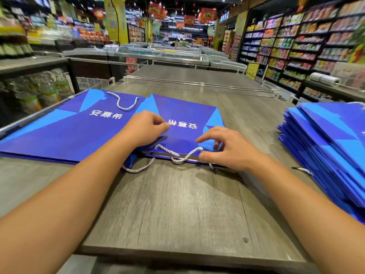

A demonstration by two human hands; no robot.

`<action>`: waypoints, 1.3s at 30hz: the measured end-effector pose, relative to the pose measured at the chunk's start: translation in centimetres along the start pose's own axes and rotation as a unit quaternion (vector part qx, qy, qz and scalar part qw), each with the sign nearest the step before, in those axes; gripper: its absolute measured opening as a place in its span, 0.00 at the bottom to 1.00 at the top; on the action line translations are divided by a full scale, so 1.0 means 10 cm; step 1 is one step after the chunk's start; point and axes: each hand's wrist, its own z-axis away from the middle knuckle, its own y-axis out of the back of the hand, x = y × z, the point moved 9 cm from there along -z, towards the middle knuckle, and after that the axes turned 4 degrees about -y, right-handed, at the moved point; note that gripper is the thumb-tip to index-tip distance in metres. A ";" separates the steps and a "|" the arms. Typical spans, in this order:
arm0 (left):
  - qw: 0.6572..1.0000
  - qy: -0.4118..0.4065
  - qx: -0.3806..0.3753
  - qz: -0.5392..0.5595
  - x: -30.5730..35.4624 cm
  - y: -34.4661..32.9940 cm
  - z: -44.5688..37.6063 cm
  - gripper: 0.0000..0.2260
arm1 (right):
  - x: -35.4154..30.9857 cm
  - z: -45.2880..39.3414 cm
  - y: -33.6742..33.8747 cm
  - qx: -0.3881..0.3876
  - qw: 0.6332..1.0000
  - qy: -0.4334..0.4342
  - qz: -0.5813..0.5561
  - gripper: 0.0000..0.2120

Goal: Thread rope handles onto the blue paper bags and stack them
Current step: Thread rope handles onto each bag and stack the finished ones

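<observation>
Blue paper bag (183,123) lay flat on the grey wood-grain table (177,204), its mouth edge toward us, white characters on the face reading upside down from our side. We had our left hand (145,128) on the bag's near left part, fingers curled, fingertips bunched together on the paper; we could not tell if they pinched anything. Our right hand (221,147) sat at the bag's near right edge: thumb and a curled finger pinched the white twisted rope handle (177,156) where it met the mouth edge, index finger stretched out above the paper. The rope looped across the mouth between both hands, and a second length of it (138,169) trailed out onto the table below the left hand.

A finished bag (65,127) lay flat just left of the first, partly under it, with its own rope handle (124,103) arched on top at the far edge.

A stack of blue bags (331,151) sat at the table's right edge, well apart from the hands, a short rope end (303,170) poking out at its near left side.

Store shelves (296,48) ran along the right, blurred
</observation>
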 end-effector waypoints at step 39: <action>0.981 -0.102 -0.158 -0.041 0.27 -0.46 0.15 0.22 | 0.28 -0.69 -0.12 -0.108 0.983 -0.092 0.117 0.02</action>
